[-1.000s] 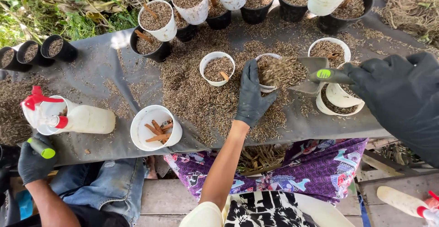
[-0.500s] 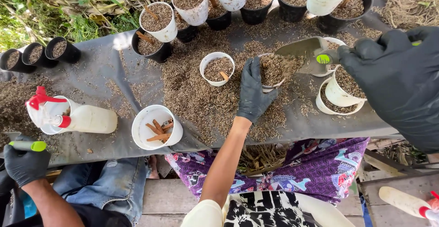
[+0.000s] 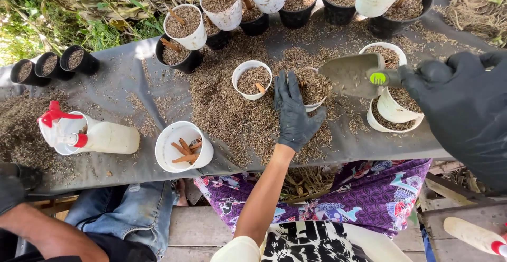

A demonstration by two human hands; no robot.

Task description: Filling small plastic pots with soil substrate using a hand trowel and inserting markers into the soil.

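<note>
Left hand (image 3: 293, 113) in a black glove, fingers spread flat against a white cup (image 3: 312, 86) heaped with husk on the grey sheet (image 3: 127, 77). Right hand (image 3: 465, 109) wrapped tight round a trowel (image 3: 353, 74), blade over that cup's rim

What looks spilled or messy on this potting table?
Loose brown husk mix is scattered across the grey sheet rather than inside the pots, thickest around the white pot that the left hand steadies.
</note>
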